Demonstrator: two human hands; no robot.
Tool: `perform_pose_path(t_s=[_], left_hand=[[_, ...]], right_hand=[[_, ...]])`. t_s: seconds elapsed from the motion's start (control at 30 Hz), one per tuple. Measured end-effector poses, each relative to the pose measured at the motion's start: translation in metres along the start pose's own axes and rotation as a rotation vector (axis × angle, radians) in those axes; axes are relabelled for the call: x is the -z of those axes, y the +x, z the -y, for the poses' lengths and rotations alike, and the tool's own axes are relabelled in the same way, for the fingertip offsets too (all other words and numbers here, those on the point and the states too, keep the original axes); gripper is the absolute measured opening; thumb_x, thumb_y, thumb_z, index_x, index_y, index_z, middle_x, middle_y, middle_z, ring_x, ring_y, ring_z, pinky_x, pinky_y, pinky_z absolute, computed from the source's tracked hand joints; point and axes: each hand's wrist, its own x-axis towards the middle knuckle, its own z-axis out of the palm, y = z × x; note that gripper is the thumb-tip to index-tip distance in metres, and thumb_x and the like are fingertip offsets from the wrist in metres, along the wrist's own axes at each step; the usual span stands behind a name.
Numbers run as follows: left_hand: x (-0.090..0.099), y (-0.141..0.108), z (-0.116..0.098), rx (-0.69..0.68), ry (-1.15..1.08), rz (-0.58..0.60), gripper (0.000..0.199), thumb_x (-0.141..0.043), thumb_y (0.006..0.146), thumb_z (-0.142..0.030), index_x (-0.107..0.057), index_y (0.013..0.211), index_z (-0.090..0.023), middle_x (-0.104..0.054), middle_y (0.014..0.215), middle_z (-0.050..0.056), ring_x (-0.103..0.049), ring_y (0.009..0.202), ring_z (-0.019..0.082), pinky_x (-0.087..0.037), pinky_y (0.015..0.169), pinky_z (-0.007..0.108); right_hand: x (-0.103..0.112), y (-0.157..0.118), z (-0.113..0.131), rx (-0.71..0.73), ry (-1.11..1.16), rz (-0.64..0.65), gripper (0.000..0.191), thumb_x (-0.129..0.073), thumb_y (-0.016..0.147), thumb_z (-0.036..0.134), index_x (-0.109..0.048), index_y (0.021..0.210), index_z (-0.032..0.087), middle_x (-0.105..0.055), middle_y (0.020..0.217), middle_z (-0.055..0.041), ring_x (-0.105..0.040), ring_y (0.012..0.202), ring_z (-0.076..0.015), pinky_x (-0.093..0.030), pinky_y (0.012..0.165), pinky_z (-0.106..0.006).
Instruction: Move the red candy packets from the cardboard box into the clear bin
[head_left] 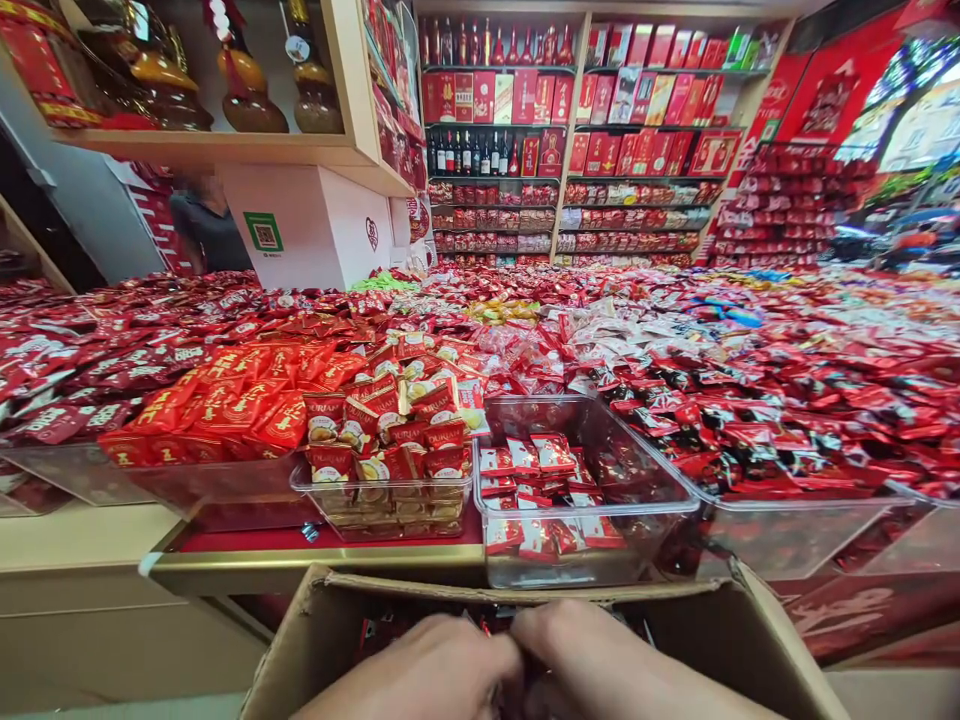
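Observation:
Both of my hands are down inside an open cardboard box [690,610] at the bottom of the view. My left hand [457,650] and my right hand [566,635] are close together, fingers curled downward. What they grip is hidden behind them. Dark red wrapped packets [379,635] show in the box beside my left hand. Just beyond the box stands a clear plastic bin [630,508], partly filled with red and white packets [536,500] on its left side. Durian-labelled packets [390,430] are stacked in the bin to its left.
Orange-red packets [232,400] heap up at left, and red-black packets [720,420] fill bins at right. A gold-edged counter [322,560] borders the box. Shelves of bottles and red boxes [495,97] line the back. A person [206,220] stands behind at left.

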Motion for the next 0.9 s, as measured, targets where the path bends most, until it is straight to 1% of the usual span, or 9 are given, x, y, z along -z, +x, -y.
perform_pose_path(t_s=[0.03, 0.07, 0.17, 0.27, 0.47, 0.53, 0.67, 0.8, 0.9], left_hand=[[0.009, -0.001, -0.011, 0.026, -0.037, -0.008, 0.022, -0.041, 0.068, -0.006, -0.058, 0.07, -0.021, -0.056, 0.059, -0.004, -0.049, 0.054, 0.012, -0.032, 0.051, 0.02], [0.016, -0.002, -0.02, 0.037, -0.078, -0.076, 0.024, -0.037, 0.07, -0.005, -0.056, 0.073, -0.021, -0.054, 0.058, -0.005, -0.047, 0.054, 0.011, -0.031, 0.051, 0.02], [0.026, -0.001, -0.032, 0.098, -0.18, -0.191, 0.014, -0.043, 0.083, -0.028, -0.052, 0.091, -0.019, -0.046, 0.054, -0.008, -0.04, 0.05, 0.01, -0.029, 0.049, 0.02], [0.022, 0.002, -0.027, 0.133, -0.282, -0.199, 0.047, -0.059, 0.074, -0.046, -0.046, 0.109, -0.017, -0.048, 0.059, -0.008, -0.04, 0.052, 0.01, -0.028, 0.048, 0.02], [0.014, 0.007, -0.025, 0.037, -0.632, -0.061, 0.029, -0.051, 0.082, -0.038, -0.063, 0.085, -0.012, -0.06, 0.075, 0.001, -0.052, 0.071, 0.015, -0.041, 0.065, 0.025], [0.013, 0.008, -0.028, 0.013, -0.767, -0.071, 0.026, -0.052, 0.082, -0.035, -0.064, 0.089, -0.012, -0.061, 0.079, 0.002, -0.054, 0.076, 0.017, -0.043, 0.071, 0.028], [0.013, 0.008, -0.032, -0.09, -1.0, -0.041, 0.025, -0.054, 0.083, -0.029, -0.062, 0.104, -0.018, -0.062, 0.087, 0.002, -0.055, 0.082, 0.017, -0.042, 0.08, 0.031], [0.019, 0.007, -0.031, -0.1, -0.9, 0.051, 0.023, -0.053, 0.084, -0.032, -0.064, 0.1, -0.02, -0.059, 0.085, 0.0, -0.051, 0.081, 0.015, -0.04, 0.077, 0.025], [0.022, 0.006, -0.026, -0.057, -0.807, 0.176, 0.025, -0.057, 0.079, -0.041, -0.065, 0.083, -0.017, -0.05, 0.071, -0.002, -0.044, 0.068, 0.012, -0.039, 0.068, 0.02]], right_hand=[[0.013, -0.009, 0.004, 0.01, 0.109, -0.084, 0.009, -0.058, 0.066, 0.013, -0.062, 0.073, 0.018, -0.068, 0.072, -0.0022, -0.062, 0.065, -0.0173, -0.044, 0.054, -0.023], [0.023, -0.017, 0.006, 0.029, 0.21, -0.176, 0.01, -0.056, 0.069, 0.012, -0.06, 0.076, 0.018, -0.067, 0.073, -0.0005, -0.061, 0.066, -0.0147, -0.044, 0.056, -0.021], [0.041, -0.028, 0.009, 0.061, 0.445, -0.402, 0.009, -0.05, 0.08, 0.015, -0.053, 0.087, 0.018, -0.064, 0.075, 0.0004, -0.058, 0.067, -0.0113, -0.044, 0.062, -0.021], [0.042, -0.025, 0.006, 0.04, 0.668, -0.507, 0.005, -0.051, 0.082, 0.021, -0.049, 0.086, 0.019, -0.061, 0.071, 0.0011, -0.056, 0.065, -0.0104, -0.044, 0.058, -0.021], [0.039, -0.021, 0.004, 0.051, 0.891, -0.549, 0.008, -0.053, 0.083, 0.026, -0.05, 0.086, 0.019, -0.061, 0.073, -0.0001, -0.058, 0.066, -0.0104, -0.046, 0.057, -0.021], [0.041, -0.023, 0.006, 0.072, 0.913, -0.546, 0.011, -0.055, 0.082, 0.027, -0.052, 0.09, 0.019, -0.062, 0.077, -0.0011, -0.059, 0.07, -0.0112, -0.048, 0.06, -0.022], [0.04, -0.026, 0.006, 0.157, 0.916, -0.529, 0.024, -0.06, 0.079, 0.023, -0.051, 0.101, 0.023, -0.062, 0.101, -0.0044, -0.06, 0.092, -0.014, -0.05, 0.078, -0.026], [0.038, -0.032, 0.005, 0.198, 0.757, -0.573, 0.031, -0.057, 0.079, 0.018, -0.051, 0.108, 0.028, -0.062, 0.105, -0.0046, -0.059, 0.098, -0.0167, -0.05, 0.082, -0.029], [0.044, -0.038, 0.011, 0.259, 0.602, -0.489, 0.037, -0.06, 0.075, 0.02, -0.055, 0.111, 0.03, -0.061, 0.109, -0.004, -0.059, 0.099, -0.019, -0.05, 0.083, -0.03]])
